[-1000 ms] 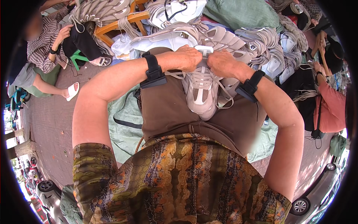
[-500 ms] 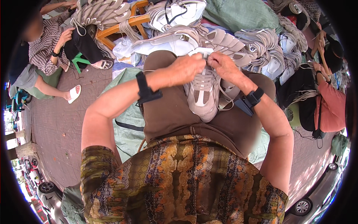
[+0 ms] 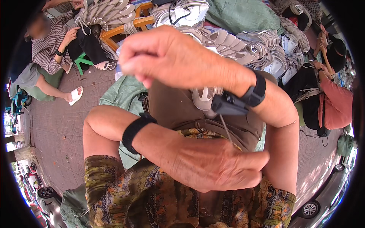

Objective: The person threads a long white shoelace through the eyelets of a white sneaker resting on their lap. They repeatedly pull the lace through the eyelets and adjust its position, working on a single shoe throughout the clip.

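A beige and grey lace-up sneaker [image 3: 202, 99] rests between my brown-trousered thighs, toe toward me; my right forearm covers its upper part. My arms are crossed. My left hand [image 3: 213, 163] is closed in front of my belly, pinching a taut beige shoelace [image 3: 225, 127] that runs up toward the shoe. Stretched over to the left, my right hand [image 3: 167, 57] is raised above my knee with its fingers curled together. Whatever sits between those fingers cannot be made out.
Piles of sneaker uppers [image 3: 224, 41] lie ahead, beside a wooden stool [image 3: 127, 27] and a green sack [image 3: 243, 15]. One person in a checked shirt [image 3: 47, 45] sits at left on a green stool [image 3: 80, 60]; another in a pink top [image 3: 336, 108] is at right.
Both hands have pulled apart from the top of the shoe. The left swept right and toward my belly with a lace; the right crossed over to the left.
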